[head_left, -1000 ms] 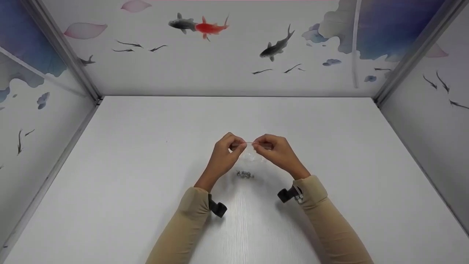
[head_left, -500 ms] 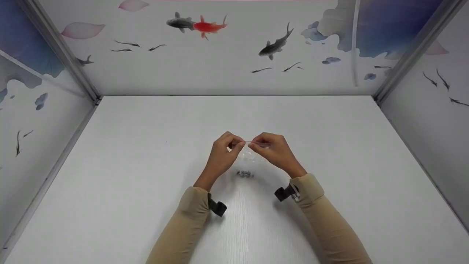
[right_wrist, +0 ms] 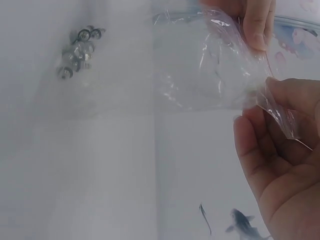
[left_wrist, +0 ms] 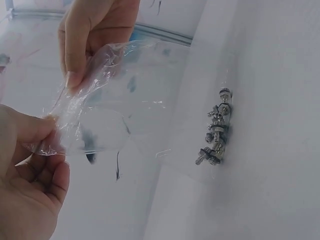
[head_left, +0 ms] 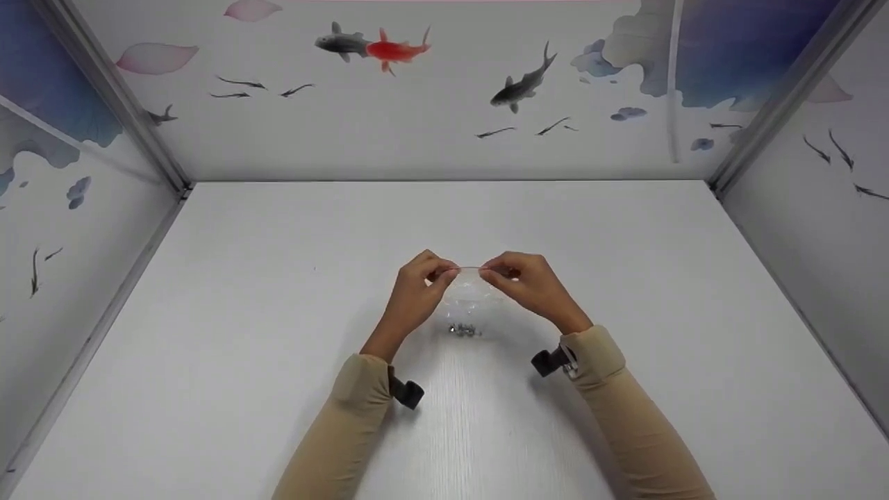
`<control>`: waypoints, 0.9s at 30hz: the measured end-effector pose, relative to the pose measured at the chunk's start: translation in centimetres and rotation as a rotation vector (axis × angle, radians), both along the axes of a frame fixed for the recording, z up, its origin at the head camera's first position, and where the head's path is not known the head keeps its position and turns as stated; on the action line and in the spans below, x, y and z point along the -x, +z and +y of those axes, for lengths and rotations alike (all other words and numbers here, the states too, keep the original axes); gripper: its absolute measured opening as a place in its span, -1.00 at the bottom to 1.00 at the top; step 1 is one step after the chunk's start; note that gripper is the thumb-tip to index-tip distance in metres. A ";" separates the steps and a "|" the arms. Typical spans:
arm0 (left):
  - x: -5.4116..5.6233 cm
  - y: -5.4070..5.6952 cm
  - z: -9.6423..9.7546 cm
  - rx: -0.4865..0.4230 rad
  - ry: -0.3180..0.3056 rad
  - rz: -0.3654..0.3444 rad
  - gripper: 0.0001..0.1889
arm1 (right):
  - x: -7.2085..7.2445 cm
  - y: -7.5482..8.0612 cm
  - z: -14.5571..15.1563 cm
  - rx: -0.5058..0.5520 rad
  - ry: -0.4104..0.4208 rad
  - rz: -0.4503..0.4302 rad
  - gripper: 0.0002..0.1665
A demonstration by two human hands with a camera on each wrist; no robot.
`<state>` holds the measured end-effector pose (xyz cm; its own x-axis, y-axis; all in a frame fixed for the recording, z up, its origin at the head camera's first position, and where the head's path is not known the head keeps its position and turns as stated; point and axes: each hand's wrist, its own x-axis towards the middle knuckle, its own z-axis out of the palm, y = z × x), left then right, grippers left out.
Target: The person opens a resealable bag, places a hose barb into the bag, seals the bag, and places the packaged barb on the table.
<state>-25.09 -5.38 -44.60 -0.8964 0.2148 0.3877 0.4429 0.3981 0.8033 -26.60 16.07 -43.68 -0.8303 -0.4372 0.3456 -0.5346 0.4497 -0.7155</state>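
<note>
A clear plastic zip bag (left_wrist: 145, 110) hangs between the two hands, with a thin reddish line along its top edge. My left hand (head_left: 419, 283) pinches the top edge between thumb and fingers on one side. On the other side my right hand (head_left: 531, 286) pinches the same edge, a short gap from the left. Down in the bag's bottom lies a cluster of small metal fittings (left_wrist: 217, 127), which look like screws with dark rings. In the right wrist view the film is creased near the right thumb (right_wrist: 292, 95).
A white tabletop (head_left: 278, 389) spreads under both arms. Beyond it stands a white wall (head_left: 444, 132) printed with fish, and side panels (head_left: 819, 243) rise at left and right. Black wrist cameras (head_left: 408, 393) sit at the cuffs.
The hands first drew slightly closer, then moved apart along the bag's edge. More of the top edge and the clear film now shows between them; the metal pieces stayed about where they were.
</note>
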 end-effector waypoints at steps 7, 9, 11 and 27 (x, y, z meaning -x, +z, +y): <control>-0.5 0.5 -1.3 0.029 -0.049 0.018 -0.81 | -0.3 0.7 1.5 0.020 0.018 0.046 -0.80; -0.9 1.0 -1.6 0.048 -0.071 0.037 -0.81 | -0.5 1.0 1.9 0.017 0.037 0.054 -0.81; -1.4 1.5 -1.9 0.064 -0.099 0.037 -0.81 | -0.8 1.4 2.3 0.007 0.063 0.051 -0.81; -1.2 2.2 -1.9 0.003 -0.058 -0.153 -0.85 | -1.0 2.1 3.3 -0.082 0.080 -0.053 -0.77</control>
<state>-23.91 -7.30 -42.44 -0.9310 0.2692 0.2467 0.3377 0.3778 0.8621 -25.56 19.40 -41.58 -0.8078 -0.5276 0.2631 -0.5338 0.4652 -0.7062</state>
